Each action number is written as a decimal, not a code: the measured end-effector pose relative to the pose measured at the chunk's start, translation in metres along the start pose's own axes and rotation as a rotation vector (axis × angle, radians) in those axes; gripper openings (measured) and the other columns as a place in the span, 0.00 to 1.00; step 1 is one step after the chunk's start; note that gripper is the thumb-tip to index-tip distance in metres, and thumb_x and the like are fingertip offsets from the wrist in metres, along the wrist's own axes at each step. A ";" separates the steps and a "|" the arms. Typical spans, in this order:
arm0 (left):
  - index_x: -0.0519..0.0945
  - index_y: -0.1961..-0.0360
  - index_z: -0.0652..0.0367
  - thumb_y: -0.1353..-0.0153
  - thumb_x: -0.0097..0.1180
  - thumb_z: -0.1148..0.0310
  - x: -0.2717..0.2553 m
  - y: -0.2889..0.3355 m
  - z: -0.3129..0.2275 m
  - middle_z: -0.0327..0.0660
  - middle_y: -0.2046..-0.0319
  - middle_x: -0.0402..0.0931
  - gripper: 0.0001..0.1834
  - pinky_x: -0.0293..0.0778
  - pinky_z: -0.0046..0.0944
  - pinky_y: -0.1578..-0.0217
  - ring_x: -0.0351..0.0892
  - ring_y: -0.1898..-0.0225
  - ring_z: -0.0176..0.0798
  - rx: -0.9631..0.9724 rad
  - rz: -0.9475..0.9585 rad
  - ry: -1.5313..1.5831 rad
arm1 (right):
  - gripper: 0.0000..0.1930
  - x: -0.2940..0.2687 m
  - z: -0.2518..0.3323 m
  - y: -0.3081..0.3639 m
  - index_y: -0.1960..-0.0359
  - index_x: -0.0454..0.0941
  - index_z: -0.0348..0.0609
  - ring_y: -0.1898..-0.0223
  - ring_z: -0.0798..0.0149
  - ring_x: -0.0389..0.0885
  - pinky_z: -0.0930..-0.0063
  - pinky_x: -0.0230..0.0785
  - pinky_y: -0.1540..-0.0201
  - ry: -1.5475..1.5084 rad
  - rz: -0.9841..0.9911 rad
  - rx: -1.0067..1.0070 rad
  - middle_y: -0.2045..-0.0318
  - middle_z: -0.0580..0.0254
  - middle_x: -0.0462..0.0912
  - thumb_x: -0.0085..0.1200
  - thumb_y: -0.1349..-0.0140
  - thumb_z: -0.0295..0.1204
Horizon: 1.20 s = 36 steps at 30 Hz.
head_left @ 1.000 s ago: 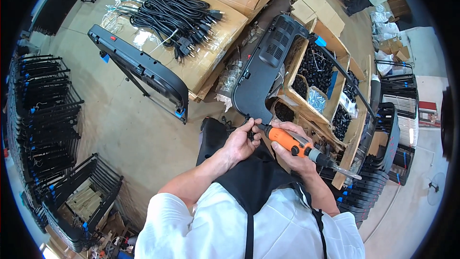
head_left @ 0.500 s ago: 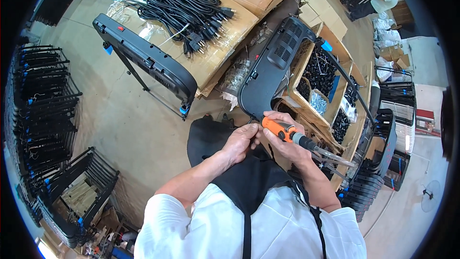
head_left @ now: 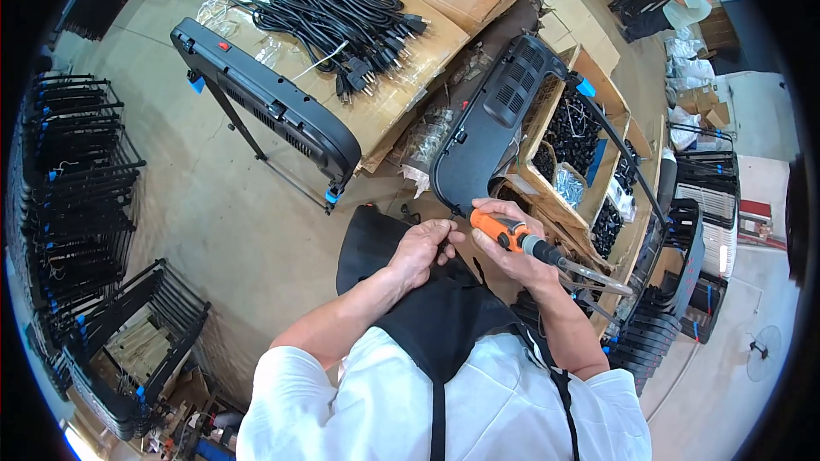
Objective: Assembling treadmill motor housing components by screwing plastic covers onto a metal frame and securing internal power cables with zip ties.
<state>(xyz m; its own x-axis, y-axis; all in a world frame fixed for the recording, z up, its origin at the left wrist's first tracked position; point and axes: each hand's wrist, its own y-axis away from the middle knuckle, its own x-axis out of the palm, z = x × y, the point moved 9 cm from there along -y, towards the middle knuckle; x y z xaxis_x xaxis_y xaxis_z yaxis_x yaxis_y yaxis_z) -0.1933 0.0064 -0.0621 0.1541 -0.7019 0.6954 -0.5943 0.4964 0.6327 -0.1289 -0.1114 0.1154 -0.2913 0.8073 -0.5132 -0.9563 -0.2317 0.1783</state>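
Note:
My right hand (head_left: 517, 249) is wrapped round an orange power screwdriver (head_left: 497, 229) with a hose at its back end. Its front end is by the near corner of a black plastic housing (head_left: 465, 166) with vent slots. Just left of the tool, my left hand (head_left: 423, 249) is closed, thumb and forefinger pinched together. Whatever lies between those fingertips is too small to make out. A second black housing (head_left: 265, 102) with a red switch stands farther left, on a frame with blue end pieces.
A wooden parts box (head_left: 589, 154) with black and silver hardware stands at the right. Coiled black power cords (head_left: 342, 21) lie on cardboard at the far side. Stacked black frames (head_left: 81, 171) line the left. Another person (head_left: 683, 8) works at the far right.
My left hand has drawn slightly away from the screwdriver's front end, to the left. My right hand keeps its hold on the tool. The view has shifted a little.

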 end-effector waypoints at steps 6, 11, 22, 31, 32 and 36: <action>0.79 0.57 0.54 0.21 0.54 0.58 0.001 -0.008 -0.006 0.34 0.69 0.78 0.12 0.68 0.31 0.74 0.73 0.73 0.30 -0.071 -0.068 0.163 | 0.22 -0.008 0.010 0.006 0.43 0.79 0.41 0.44 0.64 0.84 0.66 0.77 0.39 -0.042 -0.065 0.063 0.43 0.58 0.86 0.69 0.39 0.24; 0.79 0.56 0.54 0.21 0.54 0.58 0.030 -0.028 -0.034 0.32 0.70 0.74 0.11 0.67 0.31 0.72 0.69 0.72 0.31 -0.072 -0.018 0.339 | 0.28 -0.032 0.016 0.007 0.37 0.75 0.40 0.41 0.62 0.83 0.64 0.75 0.34 -0.234 -0.157 0.013 0.41 0.56 0.84 0.69 0.38 0.23; 0.78 0.55 0.53 0.20 0.52 0.53 0.051 -0.043 -0.055 0.34 0.70 0.76 0.14 0.66 0.32 0.73 0.71 0.72 0.32 -0.061 -0.047 0.376 | 0.26 -0.040 0.022 -0.030 0.38 0.76 0.41 0.39 0.61 0.82 0.64 0.74 0.34 -0.099 -0.173 0.008 0.41 0.57 0.84 0.69 0.39 0.23; 0.79 0.56 0.58 0.17 0.43 0.53 0.036 -0.026 -0.064 0.42 0.62 0.84 0.20 0.72 0.35 0.69 0.79 0.68 0.33 0.037 0.010 0.137 | 0.26 -0.022 0.011 -0.076 0.38 0.74 0.37 0.43 0.62 0.84 0.65 0.75 0.37 -0.149 -0.183 0.006 0.42 0.53 0.85 0.67 0.37 0.20; 0.80 0.56 0.58 0.17 0.44 0.54 0.038 -0.024 -0.067 0.40 0.62 0.83 0.20 0.72 0.35 0.68 0.78 0.68 0.32 0.061 0.052 0.069 | 0.26 -0.019 0.011 -0.081 0.38 0.74 0.37 0.43 0.62 0.84 0.65 0.76 0.37 -0.140 -0.166 0.014 0.42 0.53 0.85 0.67 0.37 0.20; 0.84 0.51 0.60 0.19 0.51 0.58 0.029 -0.022 -0.070 0.34 0.64 0.82 0.16 0.71 0.31 0.68 0.75 0.69 0.28 0.043 0.124 -0.030 | 0.21 -0.009 0.012 -0.093 0.43 0.77 0.37 0.43 0.62 0.84 0.64 0.76 0.37 -0.107 -0.115 0.031 0.43 0.52 0.85 0.67 0.37 0.21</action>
<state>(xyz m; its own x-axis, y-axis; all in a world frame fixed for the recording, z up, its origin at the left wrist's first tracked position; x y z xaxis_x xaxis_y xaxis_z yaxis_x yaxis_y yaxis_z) -0.1203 0.0109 -0.0319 0.0539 -0.6517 0.7566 -0.6408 0.5585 0.5267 -0.0376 -0.0904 0.1133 -0.1736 0.8810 -0.4401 -0.9815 -0.1184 0.1503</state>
